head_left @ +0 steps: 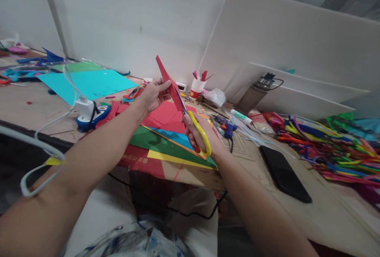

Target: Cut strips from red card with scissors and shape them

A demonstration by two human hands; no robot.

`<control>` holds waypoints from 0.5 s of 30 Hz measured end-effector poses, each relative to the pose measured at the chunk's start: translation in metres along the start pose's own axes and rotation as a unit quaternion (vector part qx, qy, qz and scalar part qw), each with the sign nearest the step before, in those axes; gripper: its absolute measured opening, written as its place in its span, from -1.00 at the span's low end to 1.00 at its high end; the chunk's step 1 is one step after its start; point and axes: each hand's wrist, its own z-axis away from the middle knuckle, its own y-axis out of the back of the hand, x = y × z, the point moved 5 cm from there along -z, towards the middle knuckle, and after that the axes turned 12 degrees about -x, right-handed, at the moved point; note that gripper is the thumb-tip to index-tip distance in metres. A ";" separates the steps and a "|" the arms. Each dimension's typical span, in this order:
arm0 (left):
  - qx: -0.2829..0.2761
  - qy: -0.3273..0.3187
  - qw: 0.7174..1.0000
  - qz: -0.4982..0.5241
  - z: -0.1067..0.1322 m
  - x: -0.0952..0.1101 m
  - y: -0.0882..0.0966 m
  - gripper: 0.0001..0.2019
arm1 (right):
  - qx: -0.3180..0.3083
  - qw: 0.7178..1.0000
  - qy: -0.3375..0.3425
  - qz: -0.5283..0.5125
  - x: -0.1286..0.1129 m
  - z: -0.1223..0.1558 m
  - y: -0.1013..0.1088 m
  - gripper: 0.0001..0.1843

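Observation:
Between thumb and fingers, my left hand (156,93) pinches a narrow piece of red paper (175,95) held up above the table. My right hand (198,131) grips scissors (200,129) with yellow and red handles. Their blades lie along the red paper, pointing up toward my left hand; I cannot tell whether they bite into it. Below both hands, red sheets (160,115) rest on a stack of coloured paper, with a green sheet (145,137) and a yellow one (181,159) showing near the front edge.
A black phone (285,173) lies at right, near many coloured pipe cleaners (335,146). Behind stand a bottle (255,93) and a paper cup (197,87). A glue gun (229,129) sits right of my hand. At left are a turquoise sheet (95,85), a white plug (85,106) and its cable.

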 end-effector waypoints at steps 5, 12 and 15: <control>0.002 0.003 1.000 0.004 0.001 0.000 -0.002 -0.84 | 0.001 1.000 -0.007 0.001 0.000 0.001 0.000 -0.42; 0.034 0.004 0.999 0.017 0.000 0.001 0.001 -0.81 | -0.006 1.000 -0.018 -0.006 0.000 0.001 -0.001 -0.41; 0.038 0.000 0.999 0.015 0.000 0.002 0.002 -0.81 | -0.011 1.000 -0.008 -0.003 -0.001 0.001 -0.001 -0.41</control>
